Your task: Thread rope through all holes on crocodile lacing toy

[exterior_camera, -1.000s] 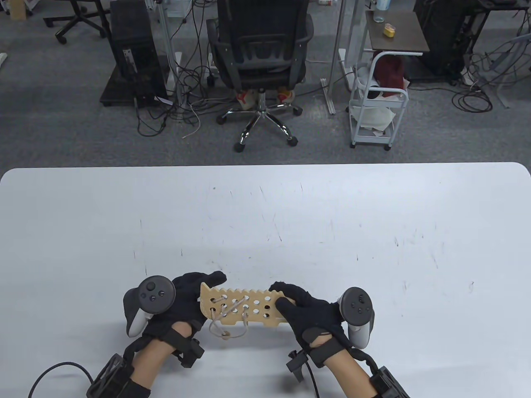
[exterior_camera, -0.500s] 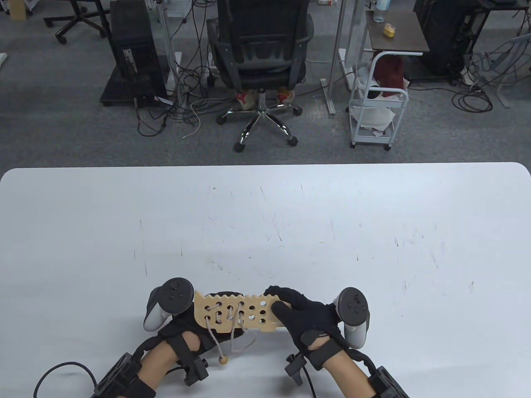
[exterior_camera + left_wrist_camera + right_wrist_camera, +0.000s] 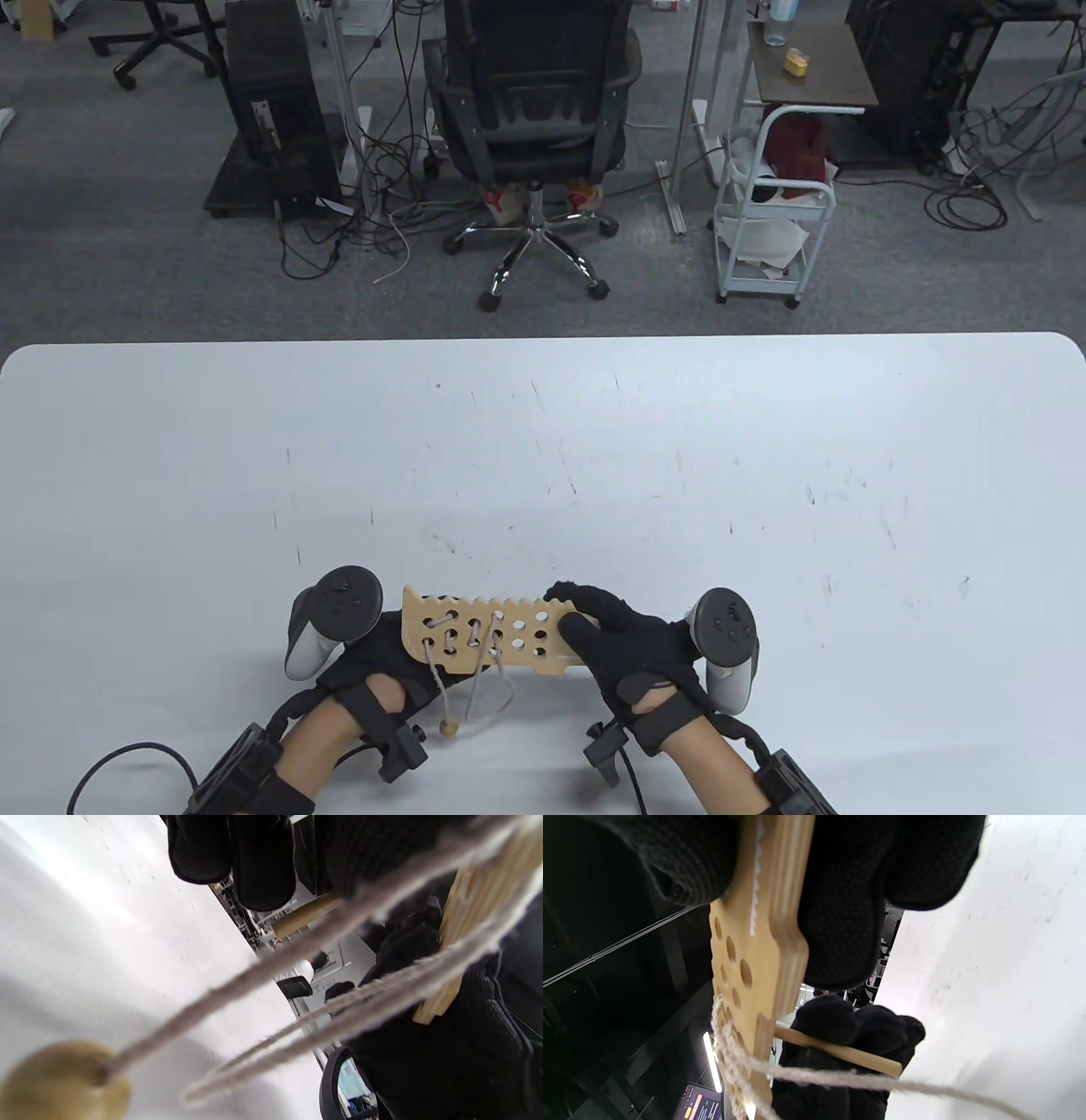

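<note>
- Wooden crocodile board [image 3: 488,635] sits lifted off the white table [image 3: 594,441], near its front edge, held between your two hands.
- Your right hand [image 3: 632,649] clamps the board's right end, thumb on the top face and fingers [image 3: 840,921] curled beneath.
- Your left hand [image 3: 373,658] is under the left end; the right wrist view shows its fingers [image 3: 848,1022] closed round a wooden needle stick [image 3: 840,1052] behind the board.
- Rope [image 3: 484,671] already laces the left holes; a loop hangs below the front edge.
- One strand ends in a wooden bead [image 3: 448,727], dangling just above the table.
</note>
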`<state>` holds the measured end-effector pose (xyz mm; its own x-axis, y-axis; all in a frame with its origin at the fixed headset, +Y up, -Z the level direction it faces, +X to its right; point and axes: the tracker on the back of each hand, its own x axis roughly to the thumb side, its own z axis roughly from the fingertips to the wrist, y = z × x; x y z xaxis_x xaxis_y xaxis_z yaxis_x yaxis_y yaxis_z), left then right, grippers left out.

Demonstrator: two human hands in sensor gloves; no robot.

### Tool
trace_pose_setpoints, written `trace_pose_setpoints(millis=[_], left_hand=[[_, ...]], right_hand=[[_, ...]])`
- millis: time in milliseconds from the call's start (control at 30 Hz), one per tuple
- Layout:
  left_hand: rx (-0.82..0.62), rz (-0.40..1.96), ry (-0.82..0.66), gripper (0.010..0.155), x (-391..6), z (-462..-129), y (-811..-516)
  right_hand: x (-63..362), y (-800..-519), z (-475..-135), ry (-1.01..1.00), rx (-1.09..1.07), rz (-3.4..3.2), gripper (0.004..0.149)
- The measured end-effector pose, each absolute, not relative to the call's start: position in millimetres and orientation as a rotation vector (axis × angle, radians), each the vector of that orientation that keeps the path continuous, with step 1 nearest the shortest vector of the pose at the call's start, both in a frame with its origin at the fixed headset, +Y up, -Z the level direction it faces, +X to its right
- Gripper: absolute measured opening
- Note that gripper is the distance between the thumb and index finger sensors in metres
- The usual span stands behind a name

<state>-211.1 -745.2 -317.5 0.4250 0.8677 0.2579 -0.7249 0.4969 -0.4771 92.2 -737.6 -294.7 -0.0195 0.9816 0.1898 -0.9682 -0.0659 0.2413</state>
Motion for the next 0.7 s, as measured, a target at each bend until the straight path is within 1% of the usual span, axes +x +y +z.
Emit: trace_pose_setpoints(millis=[200,700], left_hand=[[-0.249,1.021,-0.454,0.045,-223.2,-322.3,-743.9],[-0.162,1.052,-0.356,0.045,-247.8,-330.9,-743.2]], right_hand=[[96.3,-738.4,-296.0,0.036,0.318,1.610,0.047],[107.1,-738.8,-299.6,0.006,0.263,1.617,0.047]])
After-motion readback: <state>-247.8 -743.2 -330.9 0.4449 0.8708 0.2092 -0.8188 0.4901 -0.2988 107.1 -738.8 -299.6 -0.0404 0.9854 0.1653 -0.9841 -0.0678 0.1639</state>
